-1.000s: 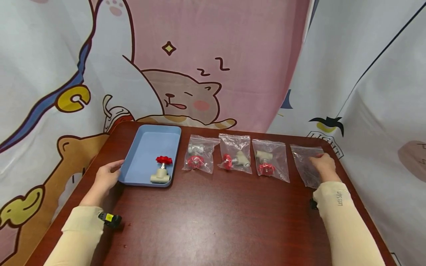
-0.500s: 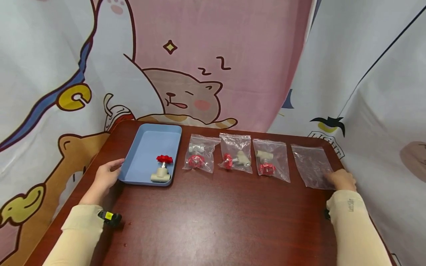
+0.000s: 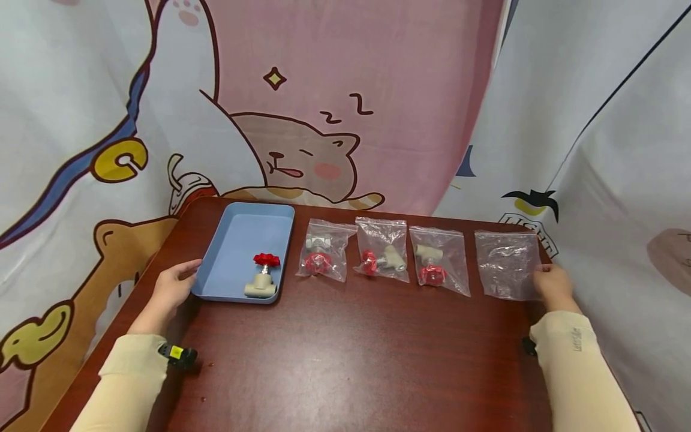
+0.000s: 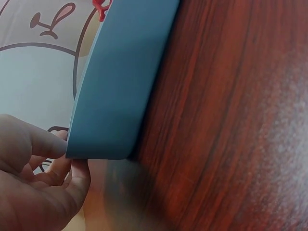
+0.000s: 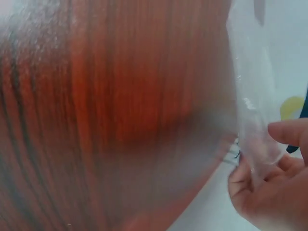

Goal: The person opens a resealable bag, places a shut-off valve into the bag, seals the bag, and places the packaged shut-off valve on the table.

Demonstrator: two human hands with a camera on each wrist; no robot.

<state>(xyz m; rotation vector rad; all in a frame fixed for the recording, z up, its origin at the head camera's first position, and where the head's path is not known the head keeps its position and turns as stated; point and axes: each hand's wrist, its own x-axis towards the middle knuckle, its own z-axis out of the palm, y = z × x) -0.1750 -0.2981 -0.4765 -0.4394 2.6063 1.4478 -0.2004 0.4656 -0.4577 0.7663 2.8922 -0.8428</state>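
Observation:
In the head view, my left hand (image 3: 170, 290) pinches the left edge of a blue tray (image 3: 243, 234). The left wrist view shows the thumb and fingers at the corner of the tray wall (image 4: 115, 91). One valve with a red handwheel and beige tee body (image 3: 261, 283) stands in the tray's near right corner. At the far right, my right hand (image 3: 556, 287) pinches the right edge of a flat, see-through zip bag (image 3: 506, 264) with nothing in it. Seen from the right wrist, the bag's film (image 5: 255, 82) runs down between thumb and fingers.
Three zip bags, each holding a red-handled valve, lie in a row between tray and right hand: the left bag (image 3: 324, 249), middle bag (image 3: 382, 249) and right bag (image 3: 441, 261). The brown table (image 3: 351, 360) ends at a printed curtain (image 3: 421, 108) behind.
My right hand has moved from the bag's upper part to its right edge, and the bag has turned straighter and shifted slightly right. My left hand and the tray have stayed put.

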